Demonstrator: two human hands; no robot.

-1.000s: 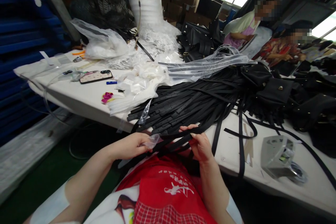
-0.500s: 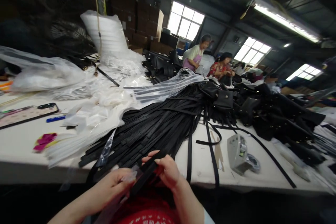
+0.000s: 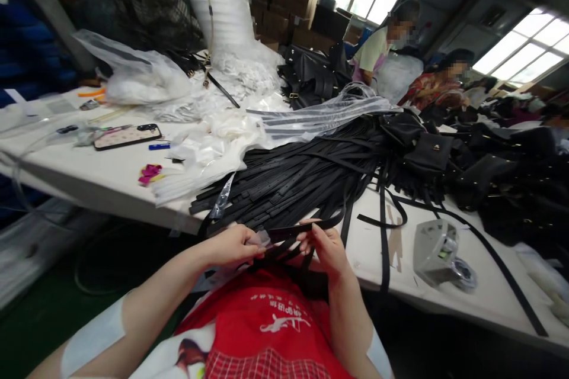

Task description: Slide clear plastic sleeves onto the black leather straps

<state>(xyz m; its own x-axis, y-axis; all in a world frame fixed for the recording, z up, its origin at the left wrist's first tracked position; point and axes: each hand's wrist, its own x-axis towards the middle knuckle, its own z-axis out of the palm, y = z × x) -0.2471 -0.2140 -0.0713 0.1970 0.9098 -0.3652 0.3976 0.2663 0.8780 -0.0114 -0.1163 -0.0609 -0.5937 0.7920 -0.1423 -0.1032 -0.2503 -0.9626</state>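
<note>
My left hand (image 3: pixel 240 244) is closed on a clear plastic sleeve (image 3: pixel 263 238) at the end of a black strap. The same strap (image 3: pixel 288 231) runs across to my right hand (image 3: pixel 324 244), whose fingers pinch it. Behind my hands a large heap of black straps (image 3: pixel 284 183) fans over the table. A thin clear sleeve (image 3: pixel 221 200) hangs at the heap's left edge, near my left hand. White sleeves (image 3: pixel 204 172) lie left of the heap, and long wrapped straps (image 3: pixel 311 115) rest behind it.
A tape dispenser (image 3: pixel 435 251) stands on the white table (image 3: pixel 111 174) at right. Black bags (image 3: pixel 427 154) are piled behind it. At left are a phone (image 3: pixel 127 137), a blue marker (image 3: pixel 159 146) and a magenta item (image 3: pixel 150 174). Two people (image 3: pixel 371 53) are across the table.
The view has tilted down and turned left, showing more apron and floor. My hands have moved apart, with the strap now stretched between them.
</note>
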